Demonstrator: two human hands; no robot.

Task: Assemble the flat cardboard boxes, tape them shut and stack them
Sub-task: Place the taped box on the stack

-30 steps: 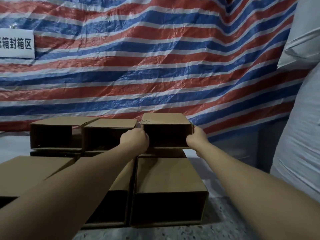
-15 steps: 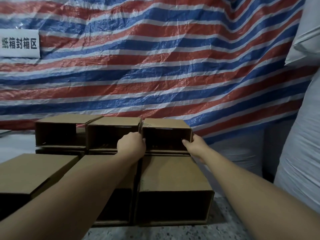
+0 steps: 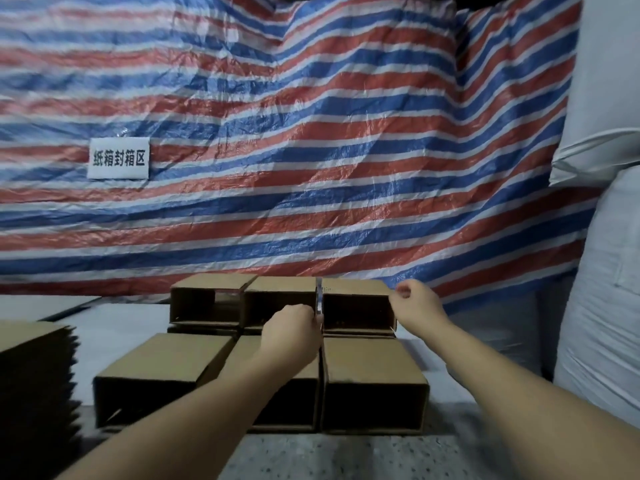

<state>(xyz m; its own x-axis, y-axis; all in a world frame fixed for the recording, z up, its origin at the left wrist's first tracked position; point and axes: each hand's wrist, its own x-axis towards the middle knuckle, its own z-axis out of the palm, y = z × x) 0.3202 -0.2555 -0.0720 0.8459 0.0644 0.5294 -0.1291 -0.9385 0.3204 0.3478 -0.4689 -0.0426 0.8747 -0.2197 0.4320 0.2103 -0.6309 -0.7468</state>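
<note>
A person's two bare arms reach forward over rows of open-ended cardboard boxes on a pale work surface (image 3: 114,327). The near row holds three boxes side by side at about 6 o'clock; the far row, stacked two layers high, sits just beyond at 12 o'clock from the hands. The left hand (image 3: 291,329) is curled at the left front corner of the far right box (image 3: 356,308), where a shiny strip, perhaps tape, runs up the edge; whether the fingers pinch it is unclear. The right hand (image 3: 417,303) hovers loosely curled at that box's right top corner, holding nothing visible. A pile of flat cardboard (image 3: 34,386) lies at 9 o'clock. Behind hangs a red, white and blue striped tarp (image 3: 311,150) bearing a white sign (image 3: 118,158). White sacks (image 3: 609,237) stand at 3 o'clock.
</note>
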